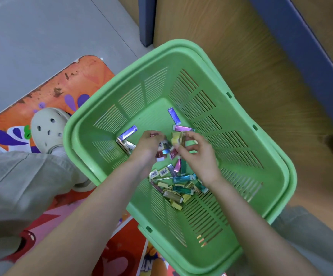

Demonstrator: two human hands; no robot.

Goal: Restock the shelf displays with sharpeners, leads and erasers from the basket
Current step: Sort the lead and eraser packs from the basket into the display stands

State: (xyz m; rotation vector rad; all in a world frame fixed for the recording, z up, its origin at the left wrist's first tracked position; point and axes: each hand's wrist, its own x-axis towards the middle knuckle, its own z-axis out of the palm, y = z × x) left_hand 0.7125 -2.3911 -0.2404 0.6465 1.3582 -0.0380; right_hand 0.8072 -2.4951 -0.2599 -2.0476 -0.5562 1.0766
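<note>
Both hands are down in the green basket (239, 116): the left hand (147, 145) grips a few small packs, a red pack (154, 134) showing at its fingertips, and the right hand (199, 156) pinches a yellowish bundle (177, 137). A loose heap (174, 184) lies near the wrists, with strays by the far and left walls. No shelf display is in view, so I judge the restocking well short of done.

Probably a shop: green basket (183, 45), wooden shelving (231, 46).

Nothing reads clearly: the small packs (162, 172) in the basket (181, 44) show only barcode labels, print too small.
</note>
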